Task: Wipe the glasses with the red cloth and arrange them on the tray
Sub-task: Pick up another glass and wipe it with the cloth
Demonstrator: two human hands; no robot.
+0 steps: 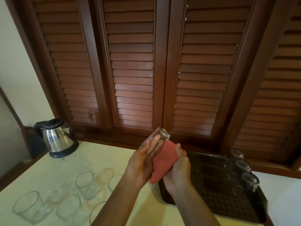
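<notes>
A clear glass (pixel 160 136) is held tilted in the air, its base pointing up and right. My left hand (pixel 141 165) grips it from the left, fingers showing through the glass. My right hand (pixel 177 170) holds the red cloth (pixel 164 160) wrapped around the lower part of the glass. The dark checked tray (pixel 210 190) lies on the right, partly behind my right hand. Several glasses (pixel 250 181) stand upside down along its right side. Several upright glasses (pixel 84 181) wait on the pale tablecloth (pixel 65 163) at the left.
A steel electric kettle (pixel 57 138) with a black handle stands at the table's back left. Brown louvred shutters (pixel 133 70) fill the wall behind. The table's right end past the tray is white.
</notes>
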